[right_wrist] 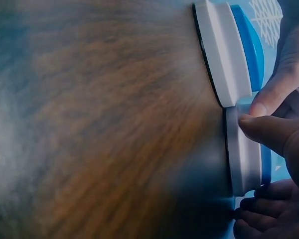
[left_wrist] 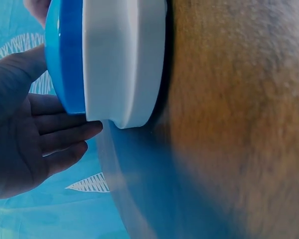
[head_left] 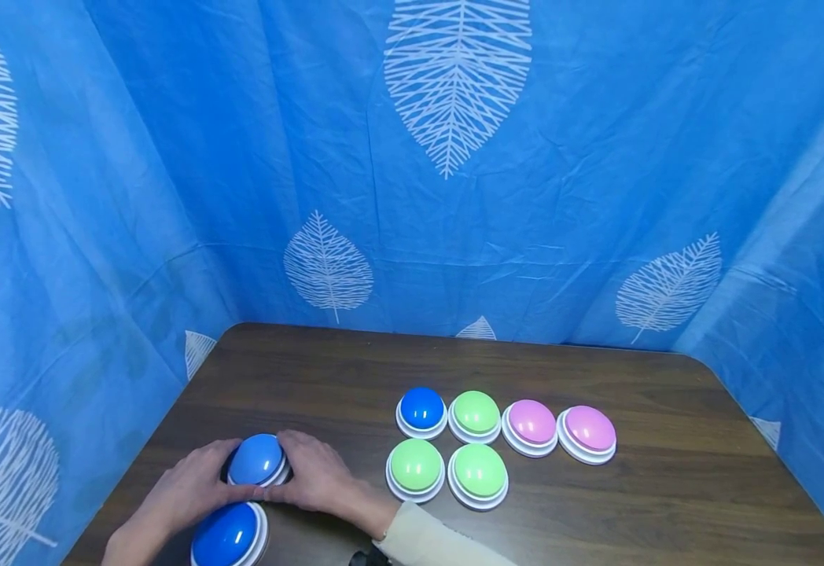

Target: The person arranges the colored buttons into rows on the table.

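A light blue dome push button on a white base sits at the left of the wooden table. My left hand grips it from the left side and my right hand from the right. Both thumbs meet at its near edge, and in the right wrist view they lie against the white base. Just nearer to me, below the left hand, is a darker blue push button, whose base touches or nearly touches the held one. It fills the top of the left wrist view, white base sideways.
Toward the table's middle stand another blue button, several green buttons and two pink buttons, set close together in two rows. A blue curtain with white leaf prints surrounds the table at the back and sides.
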`<state>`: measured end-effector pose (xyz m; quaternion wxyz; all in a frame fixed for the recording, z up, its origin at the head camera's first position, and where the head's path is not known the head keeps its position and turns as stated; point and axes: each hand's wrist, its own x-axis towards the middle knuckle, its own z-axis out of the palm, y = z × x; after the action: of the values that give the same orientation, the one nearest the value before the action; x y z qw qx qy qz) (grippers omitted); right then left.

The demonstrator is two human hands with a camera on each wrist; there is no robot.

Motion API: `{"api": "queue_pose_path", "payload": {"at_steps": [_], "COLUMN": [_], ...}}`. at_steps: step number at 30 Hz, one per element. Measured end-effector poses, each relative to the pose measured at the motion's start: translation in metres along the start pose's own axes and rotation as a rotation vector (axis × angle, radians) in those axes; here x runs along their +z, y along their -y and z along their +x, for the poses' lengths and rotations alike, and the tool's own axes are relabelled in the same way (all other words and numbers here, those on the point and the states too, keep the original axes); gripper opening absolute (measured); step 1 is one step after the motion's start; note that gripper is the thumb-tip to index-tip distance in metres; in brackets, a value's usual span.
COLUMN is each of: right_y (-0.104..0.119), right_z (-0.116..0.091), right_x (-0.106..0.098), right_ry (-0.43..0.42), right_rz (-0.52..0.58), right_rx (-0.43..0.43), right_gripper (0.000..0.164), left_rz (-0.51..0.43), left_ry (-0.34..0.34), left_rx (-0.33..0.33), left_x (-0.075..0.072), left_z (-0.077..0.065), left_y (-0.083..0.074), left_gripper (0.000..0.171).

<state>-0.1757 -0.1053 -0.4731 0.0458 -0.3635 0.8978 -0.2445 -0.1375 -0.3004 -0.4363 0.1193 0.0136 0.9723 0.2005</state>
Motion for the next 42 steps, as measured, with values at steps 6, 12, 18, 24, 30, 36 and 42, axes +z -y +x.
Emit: {"api": "queue_pose_path", "payload": {"at_steps": [6,12,18,24,30,36,42], "right_y": [-0.001,-0.001,-0.001,0.000,0.000,-0.001,0.000], "right_z": [0.002,0.001,0.000,-0.001,-0.002,-0.005,-0.010], "right_x": [0.001,0.003,0.002,-0.001,-0.007,-0.014,-0.024], "right_ry": [-0.011,-0.021,-0.020,-0.067,-0.068,-0.064,-0.064], "right_rz": [0.021,0.016,0.039,0.034,0.082,0.101,0.147], "right_rx": [0.017,0.010,0.022,0.005,0.036,0.048,0.062], "right_gripper": [0.070,0.068,0.069,0.066,0.065,0.066,0.067], "left_rz": [0.018,0.025,0.016,0.021,0.027,0.024,0.036], "left_ry": [-0.007,-0.008,0.002,-0.014,-0.029,-0.043,-0.076], "left_rx": [0.014,0.015,-0.001,-0.001,0.011,0.018,0.036], "left_x": [-0.001,-0.003,-0.004,-0.007,-0.011,-0.015,-0.020], "left_z": [0.002,0.003,0.002,0.002,0.001,-0.001,-0.005], "left_y": [-0.003,-0.004,-0.005,-0.007,-0.012,-0.019,-0.027], "left_gripper": [0.093,0.093,0.097,0.098,0.095,0.096,0.096]}}
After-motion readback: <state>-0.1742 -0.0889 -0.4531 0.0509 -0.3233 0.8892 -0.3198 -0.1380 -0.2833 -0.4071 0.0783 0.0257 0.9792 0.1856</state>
